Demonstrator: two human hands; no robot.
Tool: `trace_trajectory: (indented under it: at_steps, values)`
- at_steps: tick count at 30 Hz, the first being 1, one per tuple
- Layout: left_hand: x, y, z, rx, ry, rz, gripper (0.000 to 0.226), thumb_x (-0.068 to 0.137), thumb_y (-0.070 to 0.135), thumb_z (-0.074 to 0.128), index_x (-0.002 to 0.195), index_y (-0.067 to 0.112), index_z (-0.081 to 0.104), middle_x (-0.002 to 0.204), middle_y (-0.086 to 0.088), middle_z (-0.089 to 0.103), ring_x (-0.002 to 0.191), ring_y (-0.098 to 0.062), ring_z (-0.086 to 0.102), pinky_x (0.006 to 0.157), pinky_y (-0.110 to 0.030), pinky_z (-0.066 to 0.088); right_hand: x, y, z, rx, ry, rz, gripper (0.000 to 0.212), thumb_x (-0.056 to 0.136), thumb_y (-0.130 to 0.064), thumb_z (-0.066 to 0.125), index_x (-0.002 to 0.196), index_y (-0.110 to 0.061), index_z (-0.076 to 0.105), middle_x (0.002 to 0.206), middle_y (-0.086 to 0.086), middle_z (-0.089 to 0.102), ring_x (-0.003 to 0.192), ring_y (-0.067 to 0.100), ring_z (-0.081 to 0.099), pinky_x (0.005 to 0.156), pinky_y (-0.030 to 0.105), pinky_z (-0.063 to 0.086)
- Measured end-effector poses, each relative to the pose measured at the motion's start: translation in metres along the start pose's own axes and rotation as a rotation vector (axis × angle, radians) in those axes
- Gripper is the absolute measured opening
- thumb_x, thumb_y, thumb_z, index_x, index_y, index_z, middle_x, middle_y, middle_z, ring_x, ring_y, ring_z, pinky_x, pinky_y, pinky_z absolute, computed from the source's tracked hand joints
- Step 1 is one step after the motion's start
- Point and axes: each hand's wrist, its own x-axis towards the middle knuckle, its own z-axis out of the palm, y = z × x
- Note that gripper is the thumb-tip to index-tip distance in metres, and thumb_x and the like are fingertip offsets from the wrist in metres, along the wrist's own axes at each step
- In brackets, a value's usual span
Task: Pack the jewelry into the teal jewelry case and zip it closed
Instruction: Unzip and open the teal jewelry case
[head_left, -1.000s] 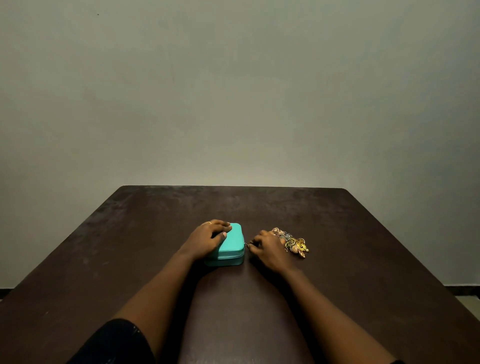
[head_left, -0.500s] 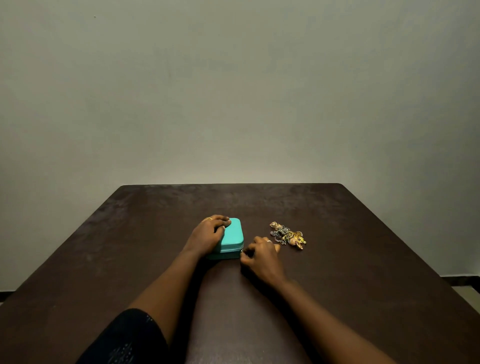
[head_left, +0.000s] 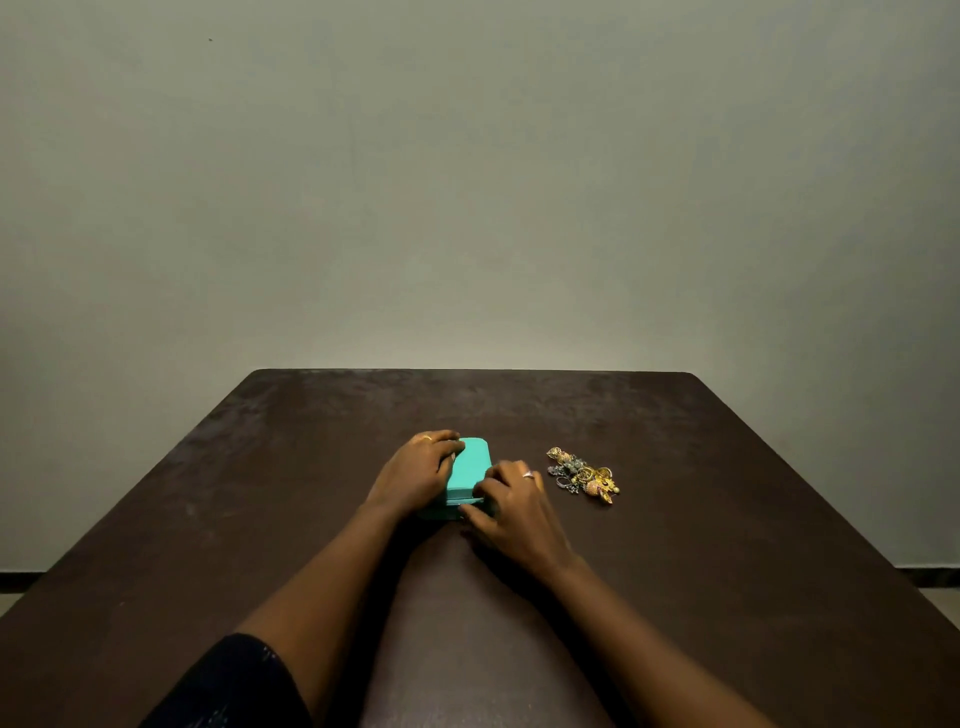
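Observation:
A small teal jewelry case (head_left: 470, 466) lies on the dark brown table (head_left: 737, 540), near its middle. My left hand (head_left: 415, 475) grips the case's left side, fingers curled over the top far edge. My right hand (head_left: 511, 512) is at the case's near right corner, fingers on the lid and thumb at the front edge, pinching that corner. A thin dark seam shows along the front under the lid. A pile of gold and silver jewelry (head_left: 582, 474) sits on the table just right of my right hand, apart from it.
The table's far edge (head_left: 478, 371) meets a plain grey wall (head_left: 467, 182). Floor shows past the table's left and right sides. A ring is on a finger of each hand.
My right hand has moved from the case's right side, by the jewelry, round to its near right corner and now lies over the lid. My left hand has stayed on the case.

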Motion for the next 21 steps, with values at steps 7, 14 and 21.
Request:
trace_trajectory:
  at_steps: [7,14,21]
  values:
    - [-0.032,0.019,-0.002,0.045,0.389,-0.157,0.044,0.085,0.010,0.054,0.129,0.011,0.050,0.129,-0.008,0.054,0.113,-0.027,0.055,0.090,-0.039,0.045,0.021,0.016,-0.009,-0.158,-0.383,-0.146,0.081,0.088,-0.033,0.058,0.149,-0.006,0.013,0.159,0.009,0.001,0.147,0.022,-0.001,0.118,0.033,0.003]
    - [-0.070,0.042,0.001,0.164,0.352,-0.350,0.023,0.092,0.038,0.044,0.093,0.018,0.056,0.096,-0.001,0.065,0.088,-0.021,0.063,0.065,-0.028,0.039,0.023,0.012,-0.012,-0.070,-0.449,-0.118,0.070,0.091,-0.018,0.055,0.149,-0.011,0.015,0.158,0.007,0.013,0.146,0.019,0.011,0.116,0.023,0.005]
    - [-0.080,0.040,0.012,0.322,0.077,-0.319,0.038,0.090,0.049,0.043,0.108,0.024,0.065,0.105,-0.004,0.068,0.098,-0.024,0.064,0.077,-0.031,0.046,0.028,0.011,-0.012,-0.085,-0.485,-0.092,0.072,0.090,-0.014,0.056,0.149,-0.009,0.015,0.158,0.010,0.011,0.146,0.021,0.011,0.117,0.028,0.008]
